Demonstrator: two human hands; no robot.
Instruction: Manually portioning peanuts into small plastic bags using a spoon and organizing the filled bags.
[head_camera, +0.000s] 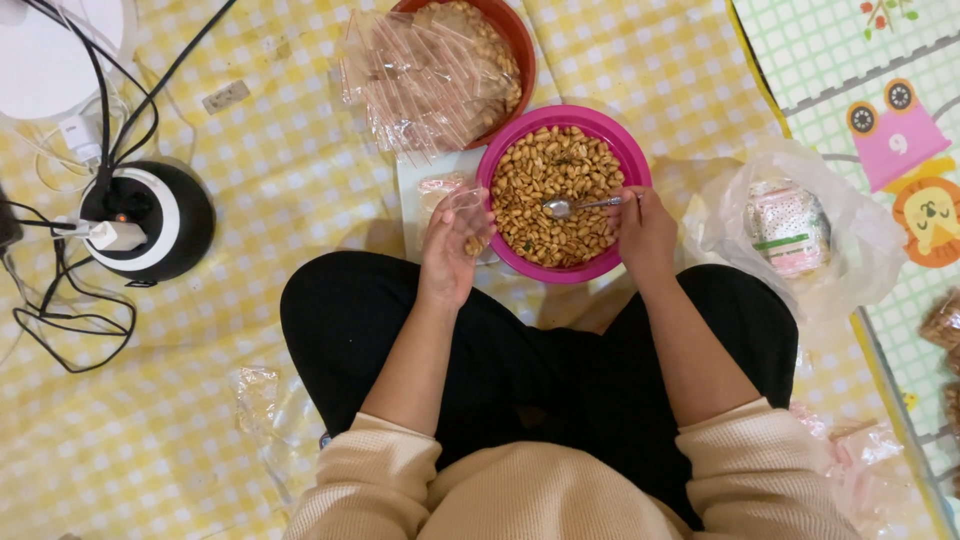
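A pink bowl (632, 158) full of roasted peanuts (545, 175) sits on the yellow checked cloth in front of my crossed legs. My right hand (645, 225) grips a metal spoon (575, 206) whose bowl rests on the peanuts. My left hand (450, 245) holds a small clear plastic bag (462, 212) with a few peanuts in it at the bowl's left rim.
Behind the pink bowl stands a red bowl (515, 40) of peanuts with a pile of empty clear bags (415, 80) on it. A round black-and-white device (150, 220) with cables lies to the left. A crumpled plastic bag with packets (795, 230) lies to the right, beside a patterned play mat (870, 80).
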